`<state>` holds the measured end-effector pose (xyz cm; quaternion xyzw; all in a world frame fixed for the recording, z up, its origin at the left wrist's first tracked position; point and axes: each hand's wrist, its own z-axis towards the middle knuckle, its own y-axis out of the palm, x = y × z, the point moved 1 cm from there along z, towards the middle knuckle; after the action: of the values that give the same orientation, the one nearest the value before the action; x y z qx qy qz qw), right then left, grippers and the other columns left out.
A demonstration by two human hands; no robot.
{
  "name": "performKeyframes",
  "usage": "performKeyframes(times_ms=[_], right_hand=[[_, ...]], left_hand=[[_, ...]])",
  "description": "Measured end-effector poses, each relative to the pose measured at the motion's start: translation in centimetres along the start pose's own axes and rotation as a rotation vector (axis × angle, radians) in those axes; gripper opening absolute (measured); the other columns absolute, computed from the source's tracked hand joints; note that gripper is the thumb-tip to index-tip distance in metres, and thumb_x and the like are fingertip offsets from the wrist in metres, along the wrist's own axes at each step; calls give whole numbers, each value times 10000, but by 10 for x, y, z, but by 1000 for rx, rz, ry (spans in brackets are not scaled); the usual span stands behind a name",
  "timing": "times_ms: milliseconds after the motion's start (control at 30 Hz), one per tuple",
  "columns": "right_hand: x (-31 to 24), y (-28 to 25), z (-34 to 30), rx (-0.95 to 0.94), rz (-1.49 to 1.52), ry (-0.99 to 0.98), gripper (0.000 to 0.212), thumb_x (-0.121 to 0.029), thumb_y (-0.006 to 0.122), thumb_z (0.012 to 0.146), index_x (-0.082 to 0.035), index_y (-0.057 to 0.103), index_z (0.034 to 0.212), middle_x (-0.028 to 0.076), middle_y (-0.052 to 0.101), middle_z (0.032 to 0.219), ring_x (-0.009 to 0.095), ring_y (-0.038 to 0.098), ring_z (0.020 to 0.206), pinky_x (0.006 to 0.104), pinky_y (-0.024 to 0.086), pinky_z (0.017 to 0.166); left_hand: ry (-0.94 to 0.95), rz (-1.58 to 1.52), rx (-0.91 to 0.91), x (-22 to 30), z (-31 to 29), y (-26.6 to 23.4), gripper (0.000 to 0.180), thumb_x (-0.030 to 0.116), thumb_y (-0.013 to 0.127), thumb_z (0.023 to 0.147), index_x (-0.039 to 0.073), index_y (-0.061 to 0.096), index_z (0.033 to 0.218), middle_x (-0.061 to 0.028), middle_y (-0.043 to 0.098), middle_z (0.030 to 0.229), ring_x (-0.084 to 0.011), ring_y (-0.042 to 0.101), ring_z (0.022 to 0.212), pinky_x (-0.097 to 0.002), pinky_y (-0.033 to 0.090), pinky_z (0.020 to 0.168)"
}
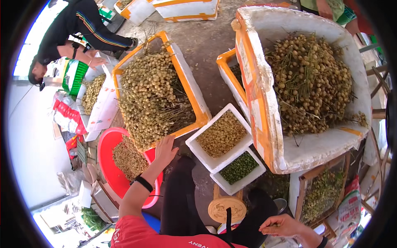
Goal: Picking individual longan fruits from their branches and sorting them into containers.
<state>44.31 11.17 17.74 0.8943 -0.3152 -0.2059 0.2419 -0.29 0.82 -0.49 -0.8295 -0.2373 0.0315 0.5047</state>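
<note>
My left hand (166,151) reaches forward with its fingers stretched out, at the near edge of an orange-taped foam box (203,117). That box is heaped with round tan seed heads (149,89) on thin stems. Under my left forearm, a red basin (108,155) contains loose tan pods (128,158). My right hand (282,226) is over my right thigh, fingers curled and thumb pressed in; anything between them is too small to make out. Between my hands, a white foam box holds tan kernels (222,134), and a smaller one holds green kernels (238,168).
A large foam box (258,103) of stemmed seed heads stands tilted at the right. Below it is a wood-framed screen (324,192). A round wooden stool (226,209) sits between my legs. Another person (72,31) bends over a white box (105,105) at the far left.
</note>
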Motion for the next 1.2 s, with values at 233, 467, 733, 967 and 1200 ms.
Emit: performKeyframes(times_ms=[233,467,733,967,1200], right_hand=[[124,-49,59,273,139,-255,91,-143,572,808,-68,579,860,-23,533,642,31,428,487,174,346,425],[146,-75,104,263,222,-299,98,-122,546,815,-41,566,867,-9,524,648,34,402,445,170,305,390],[142,-106,128,320,97,-368,123,-149,560,813,-50,557,885,17,529,685,52,417,467,180,316,391],[136,-123,123,460,46,-514,103,-150,551,821,-55,545,861,13,513,643,58,395,443,189,291,373],[144,-80,91,466,152,-640,87,-142,548,823,-59,550,798,-7,458,567,51,355,414,195,249,356]], left_hand=[[-154,357,234,20,80,61,470,283,715,595,89,517,975,-63,485,869,-244,477,871,-356,352,779],[-123,93,275,18,105,91,476,320,673,631,86,510,1011,-140,566,912,-316,550,856,-405,419,736],[-170,126,228,31,95,98,401,317,647,658,81,525,957,-161,594,783,-332,571,778,-414,441,664],[-171,129,288,36,95,96,392,329,652,647,73,549,925,-147,602,783,-314,577,785,-407,444,654],[-106,68,216,25,105,100,407,267,601,677,22,520,992,-182,586,904,-321,555,869,-406,437,749]])
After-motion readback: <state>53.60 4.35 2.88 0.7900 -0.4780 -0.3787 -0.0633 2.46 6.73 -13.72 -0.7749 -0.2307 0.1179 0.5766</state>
